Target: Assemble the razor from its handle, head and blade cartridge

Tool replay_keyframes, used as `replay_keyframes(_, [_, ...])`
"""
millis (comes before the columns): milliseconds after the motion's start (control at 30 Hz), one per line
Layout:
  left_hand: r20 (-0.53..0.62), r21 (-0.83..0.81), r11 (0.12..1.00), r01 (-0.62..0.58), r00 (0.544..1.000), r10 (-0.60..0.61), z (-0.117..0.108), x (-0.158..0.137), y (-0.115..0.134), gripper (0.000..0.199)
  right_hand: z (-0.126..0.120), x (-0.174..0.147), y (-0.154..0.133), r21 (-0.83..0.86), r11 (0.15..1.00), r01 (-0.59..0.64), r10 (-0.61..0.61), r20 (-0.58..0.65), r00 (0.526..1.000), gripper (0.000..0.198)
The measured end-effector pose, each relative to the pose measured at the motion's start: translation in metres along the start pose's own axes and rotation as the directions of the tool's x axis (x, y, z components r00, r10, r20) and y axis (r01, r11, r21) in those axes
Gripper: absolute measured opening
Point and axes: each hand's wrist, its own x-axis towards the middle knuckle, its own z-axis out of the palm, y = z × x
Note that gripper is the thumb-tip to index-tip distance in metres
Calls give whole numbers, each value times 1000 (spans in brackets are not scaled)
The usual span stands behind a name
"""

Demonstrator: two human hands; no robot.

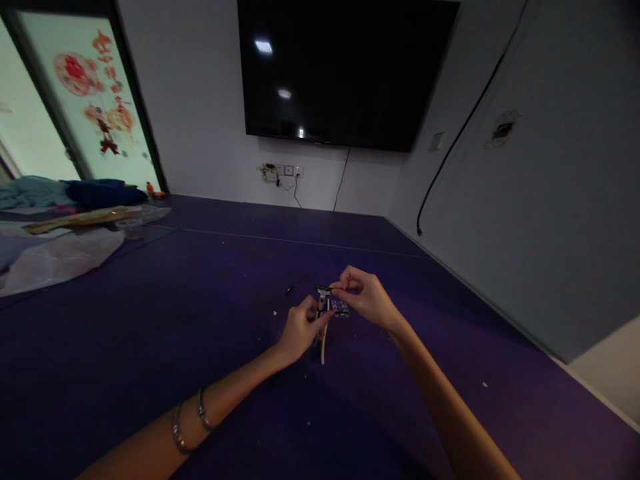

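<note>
My left hand [301,328] is closed around the handle of a razor [322,300], whose dark, T-shaped head points away from me. My right hand [364,293] pinches at the right end of that head with thumb and fingertips; any small part between them is too small to make out. Just behind the fingers lies a small clear-and-dark pack [341,308] with a patterned face. A pale, narrow strip [323,350] shows below the left thumb, beside the razor's handle. To the left of the razor, a small black piece [290,291] rests on the purple surface.
The purple surface [210,320] carries a few white scraps [485,385]. At the far left are a plastic bag [65,260], a flat yellowish package [90,217] and dark blue cloth [107,193]. A black cable [455,140] hangs down the right wall; a television [345,67] is mounted ahead.
</note>
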Motion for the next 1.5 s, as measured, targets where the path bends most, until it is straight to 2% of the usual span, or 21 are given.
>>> replay_keyframes(567, [-37,27,999,-19,999,20,3,0,3,27,1,-1,1,-4,1000,-3,3,-28,1000,18])
replay_keyframes(733, [-23,47,999,-12,1000,13,1,2,3,27,3,0,5,34,999,-13,14,-28,999,18])
replay_keyframes(933, [-30,22,1000,19,999,-19,-4,9,-1,29,11,4,16,144,989,-22,37,-104,994,17])
replay_keyframes(1133, [-65,2,1000,16,998,-16,-9,16,-8,28,12,6,19,171,984,-45,61,-89,994,20])
replay_keyframes(1233, [-91,-35,999,-6,996,3,-12,20,-9,25,11,7,22,163,983,-81,97,-98,990,22])
replay_keyframes(1367, [-112,-137,988,-71,992,56,-16,28,-8,26,11,9,29,57,979,-198,203,-104,974,20])
replay_keyframes(1500, [-104,-252,966,-57,994,32,-22,38,-6,33,13,8,33,-29,955,-295,296,28,955,25])
